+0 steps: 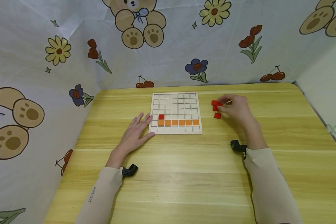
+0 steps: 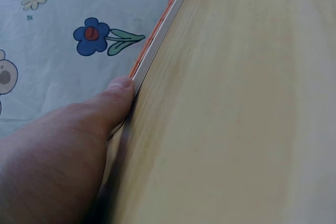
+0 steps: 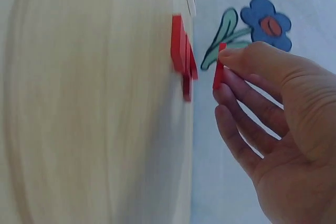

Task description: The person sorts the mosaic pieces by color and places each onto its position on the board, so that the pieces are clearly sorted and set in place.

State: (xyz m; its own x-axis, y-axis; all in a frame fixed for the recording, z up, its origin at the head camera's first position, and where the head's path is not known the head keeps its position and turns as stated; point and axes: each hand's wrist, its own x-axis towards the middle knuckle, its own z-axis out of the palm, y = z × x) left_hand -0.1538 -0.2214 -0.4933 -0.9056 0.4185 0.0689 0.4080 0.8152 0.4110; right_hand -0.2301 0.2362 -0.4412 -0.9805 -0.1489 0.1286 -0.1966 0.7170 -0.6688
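Note:
A pale wooden grid board (image 1: 175, 129) lies on the table in the head view. Several orange square tiles (image 1: 175, 122) fill most of its second row from the bottom, and one red tile (image 1: 161, 117) sits just above them. My left hand (image 1: 133, 135) rests at the board's left side, fingers extended, the thumb by its lower left corner. To the right of the board, my right hand (image 1: 236, 107) pinches a red square tile (image 3: 220, 69) between thumb and fingertips, raised off the table. Loose red tiles (image 1: 217, 115) lie beneath and beside those fingers.
The wooden table (image 1: 173, 174) reaches back to a white cloth (image 1: 170, 65) printed with bears and flowers. A plain white surface (image 1: 327, 93) stands along the right side. Black wrist cameras (image 1: 130, 170) stick out from both sleeves.

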